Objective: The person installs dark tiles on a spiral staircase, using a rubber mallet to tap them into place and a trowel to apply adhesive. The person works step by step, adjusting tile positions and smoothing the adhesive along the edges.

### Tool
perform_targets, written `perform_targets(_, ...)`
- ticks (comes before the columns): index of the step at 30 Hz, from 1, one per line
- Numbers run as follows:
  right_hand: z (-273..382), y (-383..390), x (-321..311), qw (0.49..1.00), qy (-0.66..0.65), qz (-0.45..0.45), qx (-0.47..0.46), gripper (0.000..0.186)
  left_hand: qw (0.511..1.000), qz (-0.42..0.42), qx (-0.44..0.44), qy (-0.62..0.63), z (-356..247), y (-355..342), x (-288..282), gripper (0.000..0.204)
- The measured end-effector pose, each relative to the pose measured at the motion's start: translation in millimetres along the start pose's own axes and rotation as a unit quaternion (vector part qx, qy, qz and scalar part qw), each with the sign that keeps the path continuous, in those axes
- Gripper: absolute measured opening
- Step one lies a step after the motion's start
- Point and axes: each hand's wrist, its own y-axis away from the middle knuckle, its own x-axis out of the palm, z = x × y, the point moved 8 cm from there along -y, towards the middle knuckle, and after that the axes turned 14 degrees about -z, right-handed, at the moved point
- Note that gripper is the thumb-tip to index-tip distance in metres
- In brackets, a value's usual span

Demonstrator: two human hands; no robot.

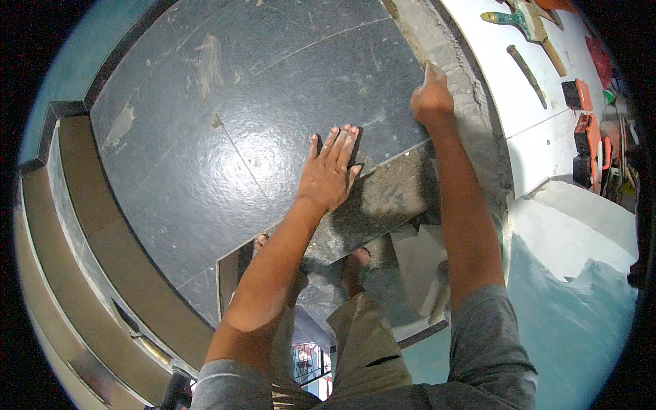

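My left hand [328, 174] lies flat, palm down and fingers stretched, on a dark grey floor tile [273, 89]. Beside its thumb, a small pale scrap [367, 166] sits at the tile's near edge. My right hand [433, 99] is closed at the tile's right edge, where the tile meets a strip of rough cement [471, 102]. One digit points away from me along that edge; whatever the curled fingers hold, if anything, is hidden. Below the tile edge, a dusty step face [393, 195] shows between my arms.
On white tiles at right lie a paint brush [523, 20], a chisel-like metal bar [527, 75] and orange-and-black tools [586, 137]. Loose pale tile pieces [417, 253] lie near my feet. Brown stepped ledges [109, 205] curve along the left. A blue-and-white painted surface [574, 294] stands at lower right.
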Motion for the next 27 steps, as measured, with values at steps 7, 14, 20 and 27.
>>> perform_targets(7, 6.9, -4.1, -0.9, 0.992, 0.025, 0.095, 0.077, 0.086, 0.998, -0.037, 0.049, -0.034, 2.3, -4.2, -2.0, 0.068)
perform_targets(14, 15.1, -6.8, -0.6, 0.995, 0.027, 0.08, 0.052, 0.093, 0.995, -0.051, 0.075, -0.031, 1.5, -14.8, -2.9, 0.067)
perform_targets(20, 15.1, -6.4, -3.1, 0.992, 0.003, 0.1, 0.073, 0.091, 0.996, -0.038, 0.063, -0.042, 0.5, -12.5, -1.9, 0.069)
perform_targets(27, 24.0, -13.0, -10.4, 0.99, 0.013, 0.121, 0.066, 0.09, 0.997, 0.024, 0.022, -0.067, -6.3, -14.1, 0.0, 0.072)
